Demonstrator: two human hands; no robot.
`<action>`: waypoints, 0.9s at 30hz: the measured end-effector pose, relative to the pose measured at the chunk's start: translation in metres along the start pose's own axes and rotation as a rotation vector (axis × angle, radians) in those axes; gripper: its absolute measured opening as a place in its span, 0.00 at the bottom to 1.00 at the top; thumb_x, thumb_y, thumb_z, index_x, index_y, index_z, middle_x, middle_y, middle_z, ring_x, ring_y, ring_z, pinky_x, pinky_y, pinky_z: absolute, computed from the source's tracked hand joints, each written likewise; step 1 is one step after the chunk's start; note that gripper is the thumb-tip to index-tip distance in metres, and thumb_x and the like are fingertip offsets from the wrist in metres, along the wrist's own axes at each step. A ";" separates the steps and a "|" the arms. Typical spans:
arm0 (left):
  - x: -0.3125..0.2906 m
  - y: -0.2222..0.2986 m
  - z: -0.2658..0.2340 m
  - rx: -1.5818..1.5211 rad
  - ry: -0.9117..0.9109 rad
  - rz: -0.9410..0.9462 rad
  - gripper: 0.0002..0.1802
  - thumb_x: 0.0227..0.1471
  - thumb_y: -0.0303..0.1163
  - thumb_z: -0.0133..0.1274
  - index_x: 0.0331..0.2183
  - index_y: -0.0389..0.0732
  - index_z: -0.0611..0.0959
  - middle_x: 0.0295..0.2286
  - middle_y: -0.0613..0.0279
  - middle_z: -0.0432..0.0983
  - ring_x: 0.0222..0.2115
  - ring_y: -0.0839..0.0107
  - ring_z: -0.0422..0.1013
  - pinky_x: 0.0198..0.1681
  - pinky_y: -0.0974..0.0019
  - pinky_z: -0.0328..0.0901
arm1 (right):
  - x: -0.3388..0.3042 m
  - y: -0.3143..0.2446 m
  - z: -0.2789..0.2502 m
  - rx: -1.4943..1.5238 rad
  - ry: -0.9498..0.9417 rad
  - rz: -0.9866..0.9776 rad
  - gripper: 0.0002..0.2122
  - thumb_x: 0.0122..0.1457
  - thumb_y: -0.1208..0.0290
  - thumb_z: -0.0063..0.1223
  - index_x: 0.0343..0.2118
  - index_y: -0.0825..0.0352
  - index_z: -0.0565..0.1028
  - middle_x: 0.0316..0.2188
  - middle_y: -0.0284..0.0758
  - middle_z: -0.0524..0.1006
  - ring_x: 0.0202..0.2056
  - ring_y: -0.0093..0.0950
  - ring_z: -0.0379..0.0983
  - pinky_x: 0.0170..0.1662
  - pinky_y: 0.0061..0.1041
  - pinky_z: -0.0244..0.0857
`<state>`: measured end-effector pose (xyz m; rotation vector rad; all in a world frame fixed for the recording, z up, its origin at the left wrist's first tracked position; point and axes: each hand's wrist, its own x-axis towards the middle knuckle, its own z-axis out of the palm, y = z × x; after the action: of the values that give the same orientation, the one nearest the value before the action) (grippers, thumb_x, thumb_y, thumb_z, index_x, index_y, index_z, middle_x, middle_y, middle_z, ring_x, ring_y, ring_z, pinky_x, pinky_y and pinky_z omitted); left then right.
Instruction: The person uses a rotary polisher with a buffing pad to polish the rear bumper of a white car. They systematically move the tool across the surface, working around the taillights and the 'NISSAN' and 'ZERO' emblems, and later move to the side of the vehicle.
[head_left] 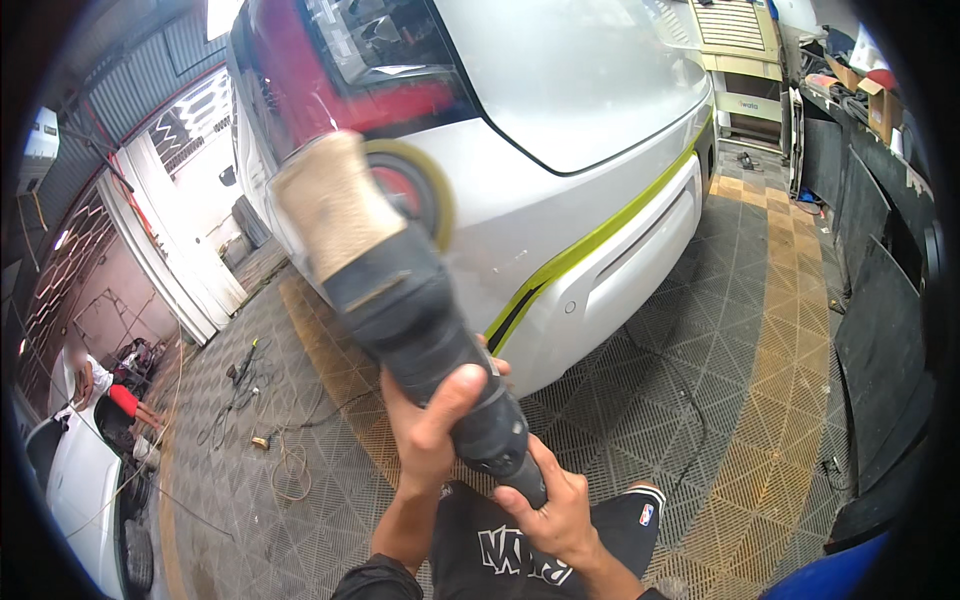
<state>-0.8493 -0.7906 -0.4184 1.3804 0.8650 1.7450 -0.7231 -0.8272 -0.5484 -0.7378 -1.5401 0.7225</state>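
Note:
A dark electric polisher (pixel 420 320) with a tan cover over its head slants up from my lap. My left hand (pixel 430 425) is wrapped round the middle of its body, and my right hand (pixel 555 505) grips its narrow rear end. The round yellow-edged pad (pixel 438 200), reddish at its centre, faces the silver-white car (pixel 590 80) at the rear corner. Whether the pad touches the panel cannot be told. Yellow-green masking tape (pixel 600 232) runs along the seam above the rear bumper (pixel 610 300). The tool's head hides part of the car's side.
Cables (pixel 290 470) lie loose on the grey and yellow grid floor (pixel 790 330) to the left. Dark panels (pixel 880 360) lean along the right, below a cluttered shelf. At far left a person (pixel 95 385) is beside a white car (pixel 85 490).

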 end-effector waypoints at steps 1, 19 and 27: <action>-0.002 -0.003 0.006 0.030 -0.035 -0.024 0.22 0.50 0.32 0.61 0.44 0.30 0.75 0.31 0.56 0.77 0.31 0.64 0.79 0.36 0.62 0.75 | -0.009 -0.001 0.000 0.046 0.024 0.054 0.33 0.59 0.55 0.63 0.60 0.74 0.66 0.35 0.47 0.83 0.35 0.38 0.84 0.36 0.31 0.76; 0.001 -0.029 0.026 0.373 -0.210 0.037 0.38 0.50 0.39 0.68 0.54 0.32 0.66 0.40 0.54 0.75 0.39 0.67 0.75 0.45 0.63 0.70 | -0.030 0.021 0.015 0.420 -0.011 0.366 0.38 0.61 0.40 0.53 0.55 0.78 0.65 0.27 0.46 0.80 0.31 0.40 0.81 0.35 0.35 0.73; -0.011 -0.024 0.041 0.373 -0.102 0.010 0.40 0.48 0.39 0.69 0.55 0.33 0.67 0.41 0.55 0.76 0.40 0.67 0.74 0.48 0.63 0.69 | -0.030 0.021 -0.001 0.457 -0.058 0.377 0.35 0.61 0.43 0.57 0.54 0.75 0.67 0.22 0.40 0.80 0.23 0.32 0.80 0.28 0.29 0.71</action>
<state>-0.8041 -0.7849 -0.4363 1.6986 1.1686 1.5561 -0.7185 -0.8382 -0.5825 -0.6655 -1.2285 1.3344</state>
